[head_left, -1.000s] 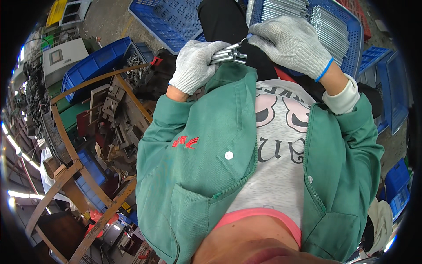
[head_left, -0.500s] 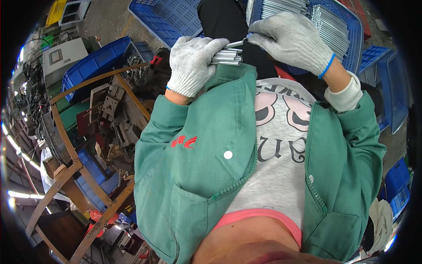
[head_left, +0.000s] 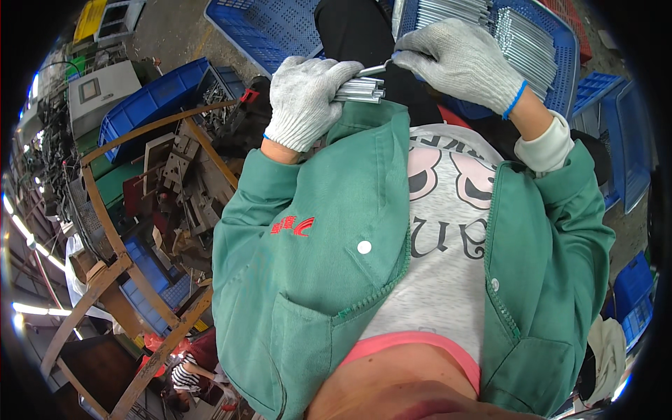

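Gloved hands [head_left: 308,98] with metal rods [head_left: 360,89] above blue crates [head_left: 266,28]

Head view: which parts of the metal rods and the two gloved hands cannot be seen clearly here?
- Bundle of metal rods: the far ends are hidden inside the left hand; their count is too small to tell.
- Single rod: its tip is covered by the fingers of the right hand.
- Blue crate of rods: cut off by the top edge and partly behind the right hand.

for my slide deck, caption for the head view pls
Gloved left hand grips a bundle of metal rods; right hand pinches one.
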A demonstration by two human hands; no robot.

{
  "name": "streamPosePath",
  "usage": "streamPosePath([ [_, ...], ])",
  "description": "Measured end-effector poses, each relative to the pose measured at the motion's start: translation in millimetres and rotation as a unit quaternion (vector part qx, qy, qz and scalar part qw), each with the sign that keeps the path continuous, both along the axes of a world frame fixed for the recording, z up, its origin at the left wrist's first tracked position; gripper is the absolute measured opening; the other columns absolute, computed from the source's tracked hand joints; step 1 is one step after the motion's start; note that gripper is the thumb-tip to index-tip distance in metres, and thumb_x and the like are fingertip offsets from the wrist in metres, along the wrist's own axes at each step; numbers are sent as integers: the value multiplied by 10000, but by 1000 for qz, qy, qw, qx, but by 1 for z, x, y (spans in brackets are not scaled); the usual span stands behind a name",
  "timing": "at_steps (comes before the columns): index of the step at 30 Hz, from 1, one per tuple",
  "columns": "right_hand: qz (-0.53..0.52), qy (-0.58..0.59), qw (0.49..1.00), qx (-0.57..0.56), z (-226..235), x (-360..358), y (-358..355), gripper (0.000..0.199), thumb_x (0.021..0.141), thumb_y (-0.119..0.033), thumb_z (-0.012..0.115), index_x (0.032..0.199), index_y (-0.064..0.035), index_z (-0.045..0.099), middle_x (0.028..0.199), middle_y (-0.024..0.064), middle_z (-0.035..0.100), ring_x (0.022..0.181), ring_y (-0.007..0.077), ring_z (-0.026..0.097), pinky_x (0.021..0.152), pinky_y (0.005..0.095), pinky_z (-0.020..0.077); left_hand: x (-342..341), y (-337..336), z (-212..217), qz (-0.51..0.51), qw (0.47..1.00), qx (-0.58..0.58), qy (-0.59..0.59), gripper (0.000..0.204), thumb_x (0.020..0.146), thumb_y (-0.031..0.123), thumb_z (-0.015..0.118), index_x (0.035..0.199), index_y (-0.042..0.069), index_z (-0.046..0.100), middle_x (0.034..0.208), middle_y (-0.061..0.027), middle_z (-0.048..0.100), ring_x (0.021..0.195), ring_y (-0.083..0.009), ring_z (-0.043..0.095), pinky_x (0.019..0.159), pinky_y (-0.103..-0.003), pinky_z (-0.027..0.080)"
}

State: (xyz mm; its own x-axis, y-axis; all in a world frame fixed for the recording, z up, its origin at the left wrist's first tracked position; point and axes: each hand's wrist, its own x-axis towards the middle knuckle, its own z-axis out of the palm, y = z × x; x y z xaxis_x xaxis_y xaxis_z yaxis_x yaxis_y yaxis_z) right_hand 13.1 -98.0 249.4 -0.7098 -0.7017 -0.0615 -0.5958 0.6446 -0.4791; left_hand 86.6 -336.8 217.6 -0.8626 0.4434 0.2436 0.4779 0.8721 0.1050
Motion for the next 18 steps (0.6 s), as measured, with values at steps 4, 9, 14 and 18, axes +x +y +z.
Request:
streamPosePath([
  [4,-11,-21,1000,0,-12,-1,2,299,944,-345,617,1003,-108,788,744,29,736,553,168,612,570,283,509,-1,-1,-2,-15,1000,20,1,308,719,134,713,1022,194,722,819,46,726,743,-151,685,801,-335,475],
  [9,-5,45,998,-47,-30,7,9,302,942,-349,616,998,-106,788,746,29,736,561,168,619,579,279,512,-2,-1,-4,-3,1000,-4,2,315,716,138,717,1026,193,724,813,45,724,739,-153,681,795,-336,473],
  [14,-6,6,1000,-27,-13,-3,1,315,934,-368,625,998,-106,788,742,35,732,570,175,629,588,282,517,-3,-4,-3,-20,1000,9,-4,318,712,138,719,1025,194,727,814,45,724,734,-155,675,790,-333,469],
  [18,-10,78,994,-70,-52,5,11,333,922,-374,648,1021,-86,783,703,47,707,569,161,616,568,271,496,-3,-1,-4,-19,1000,19,3,316,710,128,713,1019,190,728,821,48,724,739,-153,671,790,-330,465],
])
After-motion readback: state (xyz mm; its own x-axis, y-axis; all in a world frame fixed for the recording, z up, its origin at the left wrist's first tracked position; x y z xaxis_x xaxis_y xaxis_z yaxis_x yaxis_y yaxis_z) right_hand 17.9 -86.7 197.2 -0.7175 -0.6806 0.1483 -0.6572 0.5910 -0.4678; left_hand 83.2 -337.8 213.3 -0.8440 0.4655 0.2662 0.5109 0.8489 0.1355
